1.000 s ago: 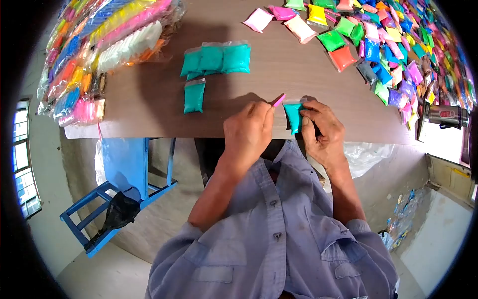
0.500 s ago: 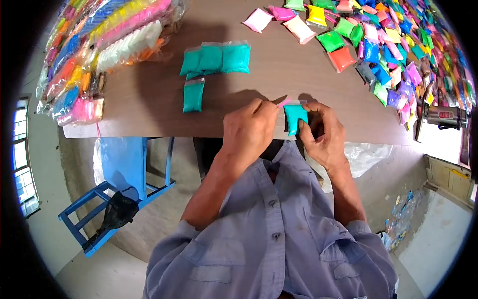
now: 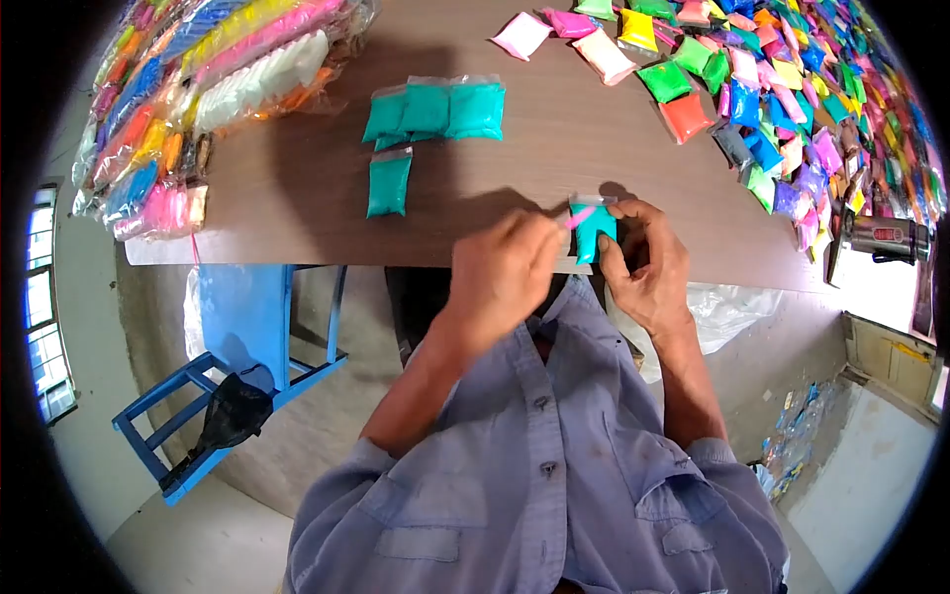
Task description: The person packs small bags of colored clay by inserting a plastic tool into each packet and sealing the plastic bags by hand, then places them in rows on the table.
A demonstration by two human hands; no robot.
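At the table's near edge, my right hand (image 3: 648,262) grips a small teal packet (image 3: 595,238) by its right side, thumb on the front. The packet is a clear bag with soft-looking teal filling and a clear top strip. My left hand (image 3: 507,267), smeared by motion, is closed on a thin pink stick-like piece (image 3: 581,218) that lies across the packet's upper part. What kind of piece it is, I cannot make out. Further left on the table lie a single teal packet (image 3: 389,184) and, behind it, a group of several teal packets (image 3: 427,107).
Many coloured packets (image 3: 792,119) are heaped at the right, some loose ones nearer the middle. Bundled bags of coloured packets (image 3: 237,84) fill the back left. A metal flask (image 3: 878,236) is at the right edge. A blue stool (image 3: 242,317) stands below left.
My left hand has moved slightly, and the pink piece now reaches further across the top of the teal packet. My right hand keeps its hold. The whole view has shifted a little.
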